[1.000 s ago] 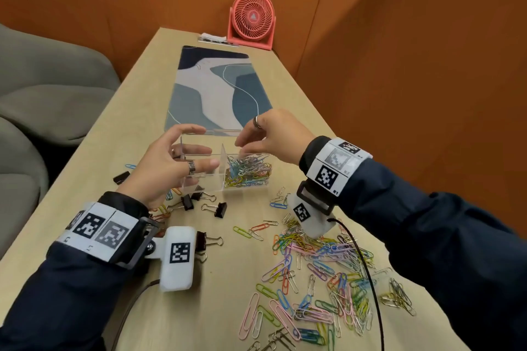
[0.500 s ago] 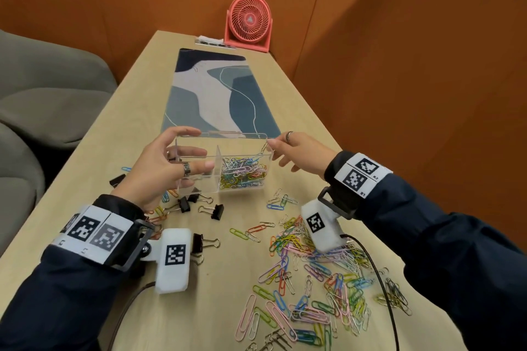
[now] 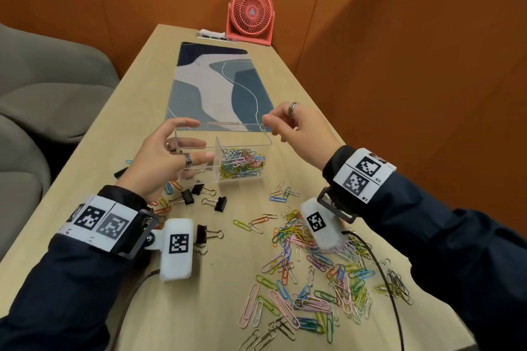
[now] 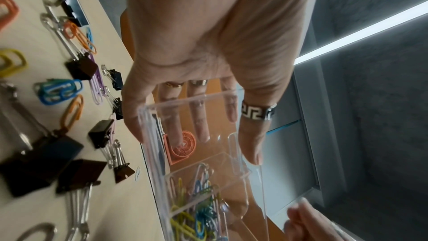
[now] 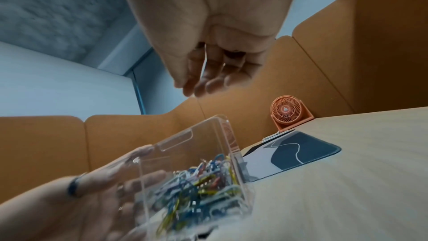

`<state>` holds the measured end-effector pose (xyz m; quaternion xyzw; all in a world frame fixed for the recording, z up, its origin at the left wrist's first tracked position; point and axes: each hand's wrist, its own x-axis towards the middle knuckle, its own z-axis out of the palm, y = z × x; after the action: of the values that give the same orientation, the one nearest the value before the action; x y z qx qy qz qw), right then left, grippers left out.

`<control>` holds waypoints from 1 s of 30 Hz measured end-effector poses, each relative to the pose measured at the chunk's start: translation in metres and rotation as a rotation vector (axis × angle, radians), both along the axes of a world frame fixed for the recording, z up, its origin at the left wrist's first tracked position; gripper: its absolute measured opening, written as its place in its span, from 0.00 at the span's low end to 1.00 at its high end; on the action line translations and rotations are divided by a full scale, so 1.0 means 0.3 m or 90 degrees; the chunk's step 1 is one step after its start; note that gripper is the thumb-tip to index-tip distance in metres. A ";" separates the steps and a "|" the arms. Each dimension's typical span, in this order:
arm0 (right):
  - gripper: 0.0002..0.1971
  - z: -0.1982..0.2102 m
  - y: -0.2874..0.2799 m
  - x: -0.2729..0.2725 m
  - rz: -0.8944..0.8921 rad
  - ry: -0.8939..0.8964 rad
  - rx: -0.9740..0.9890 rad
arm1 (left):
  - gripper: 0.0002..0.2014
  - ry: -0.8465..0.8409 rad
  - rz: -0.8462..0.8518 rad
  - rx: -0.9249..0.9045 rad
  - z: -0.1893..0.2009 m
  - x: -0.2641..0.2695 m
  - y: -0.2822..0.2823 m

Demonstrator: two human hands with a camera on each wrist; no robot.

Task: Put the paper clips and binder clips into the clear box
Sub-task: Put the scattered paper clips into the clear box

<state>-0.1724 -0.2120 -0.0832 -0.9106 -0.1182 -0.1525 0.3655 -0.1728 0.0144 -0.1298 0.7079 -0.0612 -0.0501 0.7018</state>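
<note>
The clear box (image 3: 196, 177) stands on the table with a divider across its middle. Its right half holds coloured paper clips (image 3: 242, 164); its left half looks empty. My left hand (image 3: 199, 139) grips the box's left end, thumb on the near wall and fingers at the far side, as the left wrist view confirms at the box (image 4: 197, 103). My right hand (image 3: 271, 122) hovers just above the far right corner, fingertips loosely together with nothing seen in them. More paper clips (image 3: 313, 273) lie scattered near me. Black binder clips (image 3: 219, 204) lie in front of the box.
A blue patterned desk mat (image 3: 216, 88) lies behind the box, and a coral fan (image 3: 251, 14) stands at the table's far end. Grey seats (image 3: 42, 88) are past the left edge. An orange wall runs close along the right side.
My right hand moved from over the box to its right end, then lifted to the far right corner. My left hand kept its hold on the box.
</note>
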 end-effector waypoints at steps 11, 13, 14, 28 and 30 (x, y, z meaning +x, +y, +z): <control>0.20 -0.111 -0.042 -0.272 0.333 0.174 -0.460 | 0.28 0.010 0.022 -0.029 0.022 -0.020 0.001; 0.24 -0.127 -0.046 -0.329 0.402 0.156 -0.589 | 0.28 0.010 0.032 -0.037 0.028 -0.025 0.003; 0.26 -0.132 -0.045 -0.358 0.422 0.174 -0.653 | 0.27 0.008 0.035 -0.038 0.029 -0.026 0.004; 0.34 -0.192 -0.054 -0.422 0.462 0.235 -0.887 | 0.28 0.007 0.040 -0.048 0.038 -0.049 -0.006; 0.38 -0.195 -0.079 -0.388 0.446 0.272 -0.807 | 0.27 0.003 0.040 -0.039 0.040 -0.047 -0.015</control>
<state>-0.2887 -0.2356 -0.1418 -0.8654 -0.3925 0.2495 -0.1865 -0.1868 0.0099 -0.1178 0.6876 -0.0387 -0.0277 0.7245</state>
